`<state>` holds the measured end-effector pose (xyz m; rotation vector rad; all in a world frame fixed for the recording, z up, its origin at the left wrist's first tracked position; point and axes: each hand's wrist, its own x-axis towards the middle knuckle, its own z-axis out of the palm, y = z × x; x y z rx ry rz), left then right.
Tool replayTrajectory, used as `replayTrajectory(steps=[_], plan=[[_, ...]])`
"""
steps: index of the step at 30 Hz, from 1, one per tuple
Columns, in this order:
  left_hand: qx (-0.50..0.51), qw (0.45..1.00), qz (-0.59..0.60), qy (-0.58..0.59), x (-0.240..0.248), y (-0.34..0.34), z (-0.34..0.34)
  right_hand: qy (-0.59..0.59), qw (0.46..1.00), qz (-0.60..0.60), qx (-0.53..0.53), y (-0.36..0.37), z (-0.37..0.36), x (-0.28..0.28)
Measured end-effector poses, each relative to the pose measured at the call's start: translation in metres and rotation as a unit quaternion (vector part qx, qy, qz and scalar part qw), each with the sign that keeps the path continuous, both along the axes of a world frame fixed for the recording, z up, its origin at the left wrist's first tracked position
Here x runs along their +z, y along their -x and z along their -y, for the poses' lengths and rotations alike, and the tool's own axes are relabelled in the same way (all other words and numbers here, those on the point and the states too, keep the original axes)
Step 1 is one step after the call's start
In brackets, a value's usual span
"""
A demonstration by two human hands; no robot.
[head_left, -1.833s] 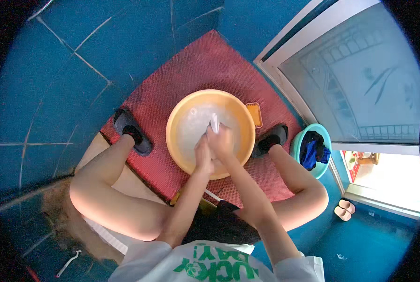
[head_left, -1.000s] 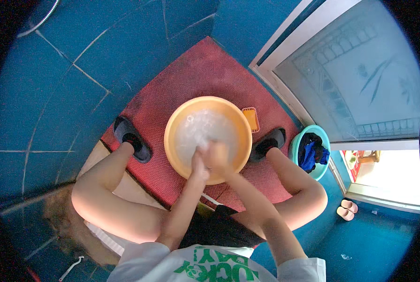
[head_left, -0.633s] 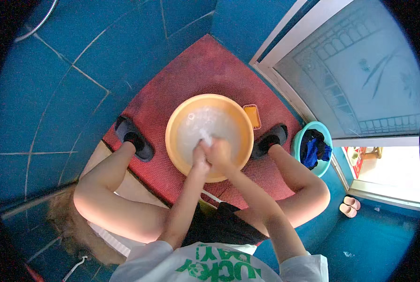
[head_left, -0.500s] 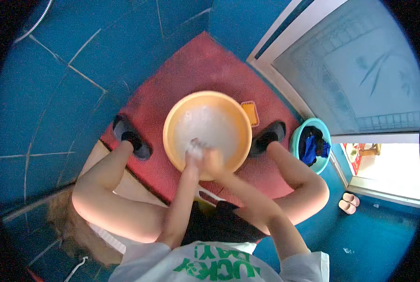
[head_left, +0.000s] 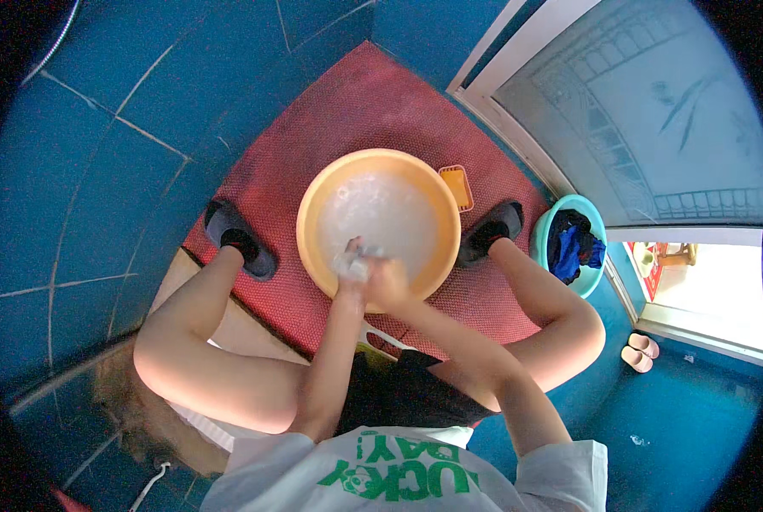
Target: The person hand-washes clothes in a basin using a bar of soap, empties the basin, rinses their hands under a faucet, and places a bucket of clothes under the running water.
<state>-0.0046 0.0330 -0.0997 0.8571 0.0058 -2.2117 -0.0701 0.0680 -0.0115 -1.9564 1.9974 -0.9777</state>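
A round yellow basin [head_left: 308, 243] stands between my feet, filled with cloudy, sudsy water [head_left: 380, 205]. Over its near side my two hands are pressed together around a small wet white cloth [head_left: 355, 268]. My left hand [head_left: 351, 282] is closed on the cloth, its fingertips partly covered. Against it, my right hand [head_left: 388, 282] is curled over the cloth's right side and blurred by motion. Most of the cloth is hidden between the hands, so its exact kind does not show.
A small orange plastic basket [head_left: 456, 188] lies right of the basin on the red mat [head_left: 347, 102]. Further right, a turquoise tub [head_left: 541, 232] holds dark and blue clothes [head_left: 572, 247]. Pink slippers [head_left: 639, 352] lie near the doorway. Blue tiled walls [head_left: 100, 171] rise at left.
The view has shifted slightly, so the basin and mat appear a little higher. Both hands stay together on the cloth, with the right one blurred by motion in both frames.
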Motion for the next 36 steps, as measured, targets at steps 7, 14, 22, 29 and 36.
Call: replayTrajectory(steps=[7,14,22,29,36], plan=[[0.025,0.999,0.037,-0.026,0.063,0.010,0.015,-0.208,0.787,0.525,-0.248,0.046,0.040,-0.030],[0.059,0.996,0.012,0.070,0.053,-0.002,0.029,-0.176,0.471,0.857,-0.111,0.070,0.031,-0.029],[0.108,0.993,0.051,0.020,0.063,-0.005,0.032,-0.079,0.555,0.797,-0.226,0.090,0.021,-0.059],[0.118,0.991,-0.037,0.050,0.086,-0.024,0.037,-0.057,0.465,0.830,-0.302,0.072,0.020,-0.051],[0.008,0.990,0.000,0.143,0.099,-0.023,0.035,-0.115,0.610,0.752,-0.222,0.070,0.009,-0.069]])
